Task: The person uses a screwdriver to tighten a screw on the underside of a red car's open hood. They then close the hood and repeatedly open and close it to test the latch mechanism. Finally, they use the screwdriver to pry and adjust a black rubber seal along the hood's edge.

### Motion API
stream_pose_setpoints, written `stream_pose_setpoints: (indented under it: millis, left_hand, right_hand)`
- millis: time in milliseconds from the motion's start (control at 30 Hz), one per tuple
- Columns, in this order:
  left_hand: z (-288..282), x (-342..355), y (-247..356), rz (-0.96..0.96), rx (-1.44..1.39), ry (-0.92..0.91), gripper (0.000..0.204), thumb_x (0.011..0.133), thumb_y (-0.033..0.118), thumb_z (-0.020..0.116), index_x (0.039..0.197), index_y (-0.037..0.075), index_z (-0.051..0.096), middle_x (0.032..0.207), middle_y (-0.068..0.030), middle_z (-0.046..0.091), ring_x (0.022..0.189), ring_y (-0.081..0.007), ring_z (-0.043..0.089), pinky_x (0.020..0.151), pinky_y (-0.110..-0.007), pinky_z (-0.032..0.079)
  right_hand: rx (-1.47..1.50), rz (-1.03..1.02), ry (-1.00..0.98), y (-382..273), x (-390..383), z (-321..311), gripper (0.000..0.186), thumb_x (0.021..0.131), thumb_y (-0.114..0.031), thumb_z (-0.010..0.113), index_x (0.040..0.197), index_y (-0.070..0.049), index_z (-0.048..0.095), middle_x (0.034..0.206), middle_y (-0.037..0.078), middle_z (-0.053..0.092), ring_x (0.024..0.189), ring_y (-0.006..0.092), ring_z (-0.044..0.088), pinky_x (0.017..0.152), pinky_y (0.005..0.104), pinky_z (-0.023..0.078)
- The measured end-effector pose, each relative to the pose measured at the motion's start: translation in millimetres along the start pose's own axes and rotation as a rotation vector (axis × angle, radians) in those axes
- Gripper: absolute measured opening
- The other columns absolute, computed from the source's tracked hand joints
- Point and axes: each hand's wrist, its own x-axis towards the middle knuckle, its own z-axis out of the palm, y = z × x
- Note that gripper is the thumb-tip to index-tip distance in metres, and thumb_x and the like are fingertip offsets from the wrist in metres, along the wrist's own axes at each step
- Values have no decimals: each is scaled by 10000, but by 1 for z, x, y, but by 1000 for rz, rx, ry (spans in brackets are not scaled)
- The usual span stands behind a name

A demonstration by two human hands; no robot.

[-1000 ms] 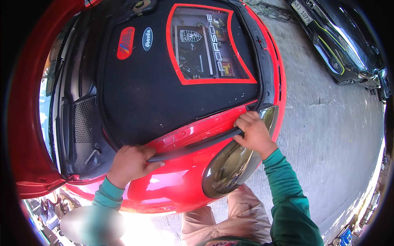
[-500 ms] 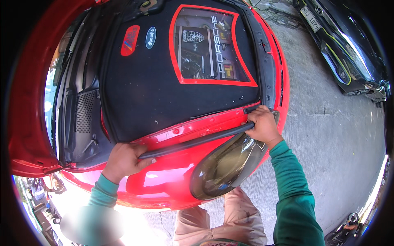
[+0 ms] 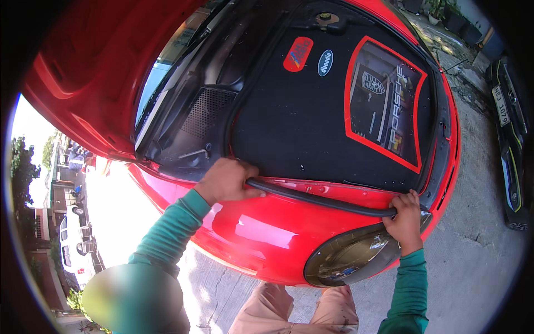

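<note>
A black rubber seal strip (image 3: 322, 201) runs along the edge of the open front compartment of a red car, beside the red fender (image 3: 267, 228). My left hand (image 3: 231, 181) is closed round it near the windscreen end. My right hand (image 3: 405, 220) grips the same strip further right, just above the dark, smoked headlight (image 3: 353, 256). Between the two hands the strip sags slightly. Black carpet-like lining (image 3: 278, 133) covers the compartment beyond, with a clear panel set in a red frame (image 3: 351, 131). Whether the strip is seated on the body edge under my hands cannot be told.
The raised red hood (image 3: 83, 83) stands at the upper left. A perforated black cowl (image 3: 208, 114) lies under the windscreen. A dark car (image 3: 509, 150) is parked at the right on concrete. Further off at the left stands a white vehicle (image 3: 69, 239).
The view has turned, so the red car and both hands appear further right, and more of the street shows at the left. Both hands stay closed on the seal strip.
</note>
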Motion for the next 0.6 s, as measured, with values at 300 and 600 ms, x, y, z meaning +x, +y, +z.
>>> stream_pose_setpoints:
  millis: [300,600]
  left_hand:
    - [-17,-28,-52,128,151,23,514,883,617,728,954,118,830,778,-130,734,863,-348,682,938,-470,529]
    - [-6,-45,-61,190,99,252,459,758,542,836,889,103,814,717,-100,714,769,-324,648,878,-424,519]
  right_hand:
    - [217,-267,-184,-187,88,39,691,872,-394,795,1442,-59,593,1204,173,656,1237,367,593,1213,592,324]
    - [294,-279,54,-316,100,122,401,862,-341,788,1128,-64,676,1041,106,699,1015,298,665,926,454,504]
